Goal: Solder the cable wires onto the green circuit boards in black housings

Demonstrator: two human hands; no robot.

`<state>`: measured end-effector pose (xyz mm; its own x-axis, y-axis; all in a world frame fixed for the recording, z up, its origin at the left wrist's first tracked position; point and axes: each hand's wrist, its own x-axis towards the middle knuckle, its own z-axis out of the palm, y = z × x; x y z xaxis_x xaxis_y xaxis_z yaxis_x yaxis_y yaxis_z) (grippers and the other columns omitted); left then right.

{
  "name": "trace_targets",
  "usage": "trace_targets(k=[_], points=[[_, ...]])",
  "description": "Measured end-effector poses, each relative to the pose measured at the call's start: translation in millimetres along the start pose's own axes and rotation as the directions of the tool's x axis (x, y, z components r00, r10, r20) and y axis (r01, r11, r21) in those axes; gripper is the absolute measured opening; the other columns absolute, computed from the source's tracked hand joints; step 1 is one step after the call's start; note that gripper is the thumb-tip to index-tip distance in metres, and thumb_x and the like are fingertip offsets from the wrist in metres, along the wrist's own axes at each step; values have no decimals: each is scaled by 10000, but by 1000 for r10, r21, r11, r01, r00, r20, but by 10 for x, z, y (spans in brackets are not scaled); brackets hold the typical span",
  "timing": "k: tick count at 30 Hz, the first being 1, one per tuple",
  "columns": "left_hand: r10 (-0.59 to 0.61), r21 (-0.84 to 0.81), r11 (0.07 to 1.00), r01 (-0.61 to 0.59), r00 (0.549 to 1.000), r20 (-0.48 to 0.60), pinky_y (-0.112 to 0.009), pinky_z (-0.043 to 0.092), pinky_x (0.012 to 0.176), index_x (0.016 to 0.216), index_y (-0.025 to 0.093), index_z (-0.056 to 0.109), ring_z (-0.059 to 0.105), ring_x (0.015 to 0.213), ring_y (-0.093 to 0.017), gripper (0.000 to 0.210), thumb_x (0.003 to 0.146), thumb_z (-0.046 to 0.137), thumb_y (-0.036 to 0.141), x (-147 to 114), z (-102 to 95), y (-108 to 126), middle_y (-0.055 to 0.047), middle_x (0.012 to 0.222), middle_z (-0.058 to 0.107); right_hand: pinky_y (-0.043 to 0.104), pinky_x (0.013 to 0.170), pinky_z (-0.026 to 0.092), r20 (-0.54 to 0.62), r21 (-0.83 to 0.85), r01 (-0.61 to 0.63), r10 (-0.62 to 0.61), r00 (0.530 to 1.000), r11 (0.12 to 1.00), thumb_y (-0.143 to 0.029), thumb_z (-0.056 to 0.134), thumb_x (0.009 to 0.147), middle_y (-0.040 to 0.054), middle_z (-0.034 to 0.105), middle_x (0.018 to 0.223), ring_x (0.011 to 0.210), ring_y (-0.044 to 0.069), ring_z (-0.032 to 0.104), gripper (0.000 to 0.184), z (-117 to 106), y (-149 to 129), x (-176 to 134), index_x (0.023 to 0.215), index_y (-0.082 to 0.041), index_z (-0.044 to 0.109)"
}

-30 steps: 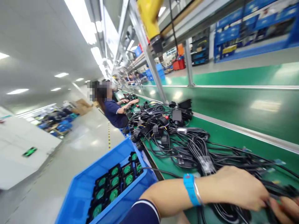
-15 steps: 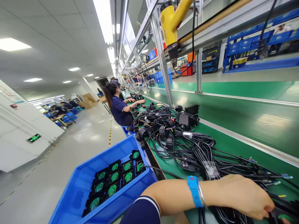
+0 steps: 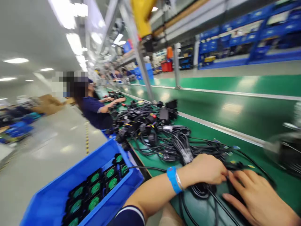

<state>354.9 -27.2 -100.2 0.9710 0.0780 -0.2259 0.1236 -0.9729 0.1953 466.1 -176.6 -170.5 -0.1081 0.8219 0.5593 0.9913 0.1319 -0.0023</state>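
My left hand (image 3: 208, 169), with a blue wrist strap (image 3: 173, 179) on its wrist, is over the bench at the lower right. Its fingers are pinched together, and what they grip is hidden. Against its fingertips rests my right hand (image 3: 258, 196), fingers and thumb curved round a dark part (image 3: 235, 191) that is mostly covered and blurred. Black cables run under both hands. Beside the left hand lies a coiled bundle of black cable (image 3: 181, 142) bound with clear wrap (image 3: 187, 155).
A blue bin (image 3: 47, 191) at lower left holds several black housings with green circuit boards (image 3: 95, 188). Tangled cables and black connectors (image 3: 143, 121) cover the bench further on. A co-worker (image 3: 94, 108) sits beyond. A yellow heat gun (image 3: 142, 18) hangs overhead.
My view has turned to the right. My right hand has come into sight and meets my left. The black part with green, earlier at my left fingers, is now hard to make out.
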Motion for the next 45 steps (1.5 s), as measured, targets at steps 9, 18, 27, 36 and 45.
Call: trace_targets(k=[9,18,27,36,45], points=[[60,-34,997,-63,995,-78,-270,485,750,852,225,725,654,809,-181,178,844,561,293,54,-12,-58,-27,845,715,471,856,409,367,59,-222,186,911,973,-491,513,870,145,564,1057,1017,285,443,448,-515,17,165,1121,-138,626],[216,-10,976,-219,968,-131,-305,445,915,1153,184,601,547,973,-184,296,893,460,189,-33,-155,321,-46,1042,623,385,876,444,192,178,-496,465,864,850,-238,509,881,98,628,950,938,208,488,237,-707,316,-411,1031,-142,667],[120,16,993,-119,983,-138,-280,459,911,1149,203,589,561,966,-172,289,878,489,212,252,-16,354,-46,1012,574,407,867,450,164,222,-511,485,859,830,-224,491,870,106,632,937,915,214,520,230,-639,311,-391,1015,-142,649],[323,350,877,-331,943,83,-360,480,817,1171,66,548,510,970,-250,373,852,359,108,378,-82,529,-137,1054,564,345,835,480,277,269,-585,520,808,765,-188,485,847,78,651,961,894,187,573,275,-612,331,-366,1097,-138,589],[291,272,917,-290,956,39,-326,423,946,1382,120,353,512,1046,-205,577,807,390,87,325,-93,482,-101,1221,532,331,848,454,266,283,-573,511,817,769,-230,494,869,76,638,924,893,182,542,283,-590,384,-402,1109,-138,613]])
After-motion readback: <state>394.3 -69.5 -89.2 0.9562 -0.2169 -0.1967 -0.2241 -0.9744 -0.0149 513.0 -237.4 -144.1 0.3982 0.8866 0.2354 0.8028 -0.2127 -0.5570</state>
